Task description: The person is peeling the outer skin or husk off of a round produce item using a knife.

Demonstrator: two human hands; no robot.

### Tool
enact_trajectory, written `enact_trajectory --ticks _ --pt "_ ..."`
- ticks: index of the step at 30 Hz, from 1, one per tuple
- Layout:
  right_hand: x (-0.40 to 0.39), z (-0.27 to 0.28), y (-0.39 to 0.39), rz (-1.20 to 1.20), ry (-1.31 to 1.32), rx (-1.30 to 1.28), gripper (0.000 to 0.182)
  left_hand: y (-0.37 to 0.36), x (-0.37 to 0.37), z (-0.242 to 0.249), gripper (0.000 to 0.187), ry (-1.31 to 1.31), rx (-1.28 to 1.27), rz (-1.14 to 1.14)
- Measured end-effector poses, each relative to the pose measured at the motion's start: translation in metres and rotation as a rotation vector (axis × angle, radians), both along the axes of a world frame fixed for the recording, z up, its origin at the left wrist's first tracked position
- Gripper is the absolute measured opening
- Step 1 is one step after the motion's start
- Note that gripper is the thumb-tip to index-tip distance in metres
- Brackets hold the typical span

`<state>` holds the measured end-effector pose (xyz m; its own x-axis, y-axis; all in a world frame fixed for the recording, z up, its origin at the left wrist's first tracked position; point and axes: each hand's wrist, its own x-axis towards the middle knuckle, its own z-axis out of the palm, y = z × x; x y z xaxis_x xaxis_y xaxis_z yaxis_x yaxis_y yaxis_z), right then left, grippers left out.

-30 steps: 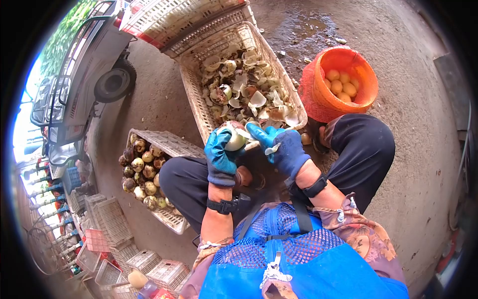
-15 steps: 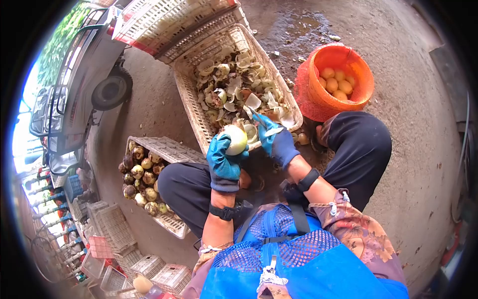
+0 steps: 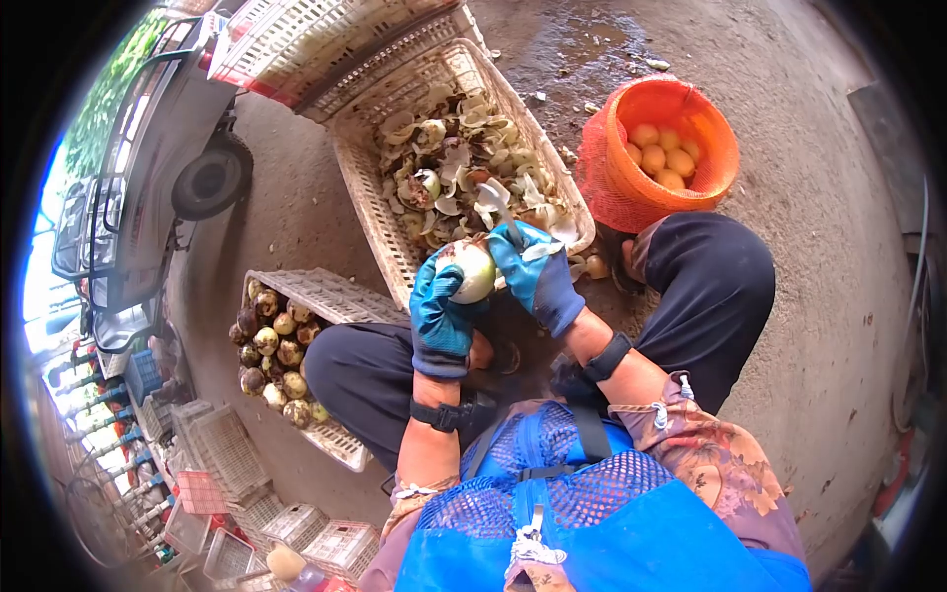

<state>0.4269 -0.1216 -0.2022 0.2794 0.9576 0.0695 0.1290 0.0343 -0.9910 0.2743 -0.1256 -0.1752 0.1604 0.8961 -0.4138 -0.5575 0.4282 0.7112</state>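
Note:
My left hand (image 3: 441, 314), in a blue glove, is closed around a pale, mostly peeled onion (image 3: 468, 270) with a brown patch on top. My gloved right hand (image 3: 536, 276) is closed on what looks like a small knife (image 3: 500, 209), its grey blade pointing up and away from me. The right fingers are close against the onion's side. Just beyond both hands sits a white plastic crate (image 3: 371, 212) holding onion skins (image 3: 464, 163) and scraps. The knife's handle is hidden in the glove.
At left, a tilted crate (image 3: 340, 296) holds several unpeeled, blotchy onions (image 3: 281, 345). An orange mesh-covered bucket (image 3: 617, 163) with round yellowish produce (image 3: 669, 158) stands at right. Another crate (image 3: 335, 44) is at the back. A vehicle (image 3: 148, 168) and stacked crates (image 3: 232, 449) are farther left.
My right hand has moved left and slightly up, from apart to close against the onion. The left hand still holds the onion, slightly turned. The view has shifted slightly.

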Motion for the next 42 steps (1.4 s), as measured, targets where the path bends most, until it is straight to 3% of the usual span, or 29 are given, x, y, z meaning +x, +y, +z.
enact_trajectory --ticks 1,5,8,9,10,11,15,19,22,23,26,29,33,36,42 --pt "0.001 -0.005 0.003 -0.050 -0.008 -0.038 0.018 0.000 0.002 0.001 0.044 -0.056 -0.016 0.010" --pt "0.022 0.012 0.009 -0.009 0.741 -0.378 0.019 -0.002 0.004 0.014 0.042 -0.080 -0.060 -0.023" --pt "0.026 0.032 0.003 0.208 0.424 -0.297 0.021 -0.001 -0.001 0.003 0.043 0.007 -0.030 -0.022" --pt "0.016 0.038 0.000 0.210 0.420 -0.310 0.024 0.001 0.002 0.001 0.041 0.043 0.003 -0.002" --pt "0.006 0.019 -0.002 0.210 0.360 -0.099 0.025 0.001 0.003 0.003 0.040 0.097 0.016 -0.006" --pt "0.005 0.001 -0.003 0.181 0.204 -0.067 0.023 0.002 0.004 0.007 0.040 0.151 0.029 -0.012" --pt "0.009 0.022 -0.001 0.102 -0.314 0.035 0.015 0.002 0.000 0.002 0.039 0.162 0.035 -0.051" --pt "0.013 0.007 0.008 -0.026 -0.359 -0.055 0.013 -0.001 0.003 0.004 0.042 0.059 0.070 -0.051" --pt "0.017 0.001 0.013 0.000 -0.331 -0.103 0.013 -0.004 0.009 0.011 0.047 -0.128 -0.065 -0.011" --pt "0.016 -0.005 0.015 0.000 -0.361 -0.112 0.014 -0.004 0.001 0.002 0.050 -0.184 -0.044 -0.105" --pt "0.012 -0.026 0.015 -0.114 -0.537 -0.025 0.015 -0.005 0.003 0.005 0.049 -0.368 -0.173 -0.093" --pt "0.021 -0.019 0.010 0.026 -0.464 -0.209 0.031 -0.003 0.003 0.012 0.050 -0.263 -0.183 -0.019" --pt "0.019 0.001 -0.005 0.113 -0.542 0.114 0.042 0.007 -0.019 -0.007 0.049 -0.213 -0.143 -0.068" --pt "0.020 0.006 -0.013 0.238 -0.714 0.140 0.045 0.008 -0.014 -0.002 0.046 -0.178 -0.266 0.096" --pt "0.031 0.031 -0.018 0.400 -0.884 0.080 0.058 0.010 -0.017 -0.002 0.041 -0.137 -0.278 0.098"
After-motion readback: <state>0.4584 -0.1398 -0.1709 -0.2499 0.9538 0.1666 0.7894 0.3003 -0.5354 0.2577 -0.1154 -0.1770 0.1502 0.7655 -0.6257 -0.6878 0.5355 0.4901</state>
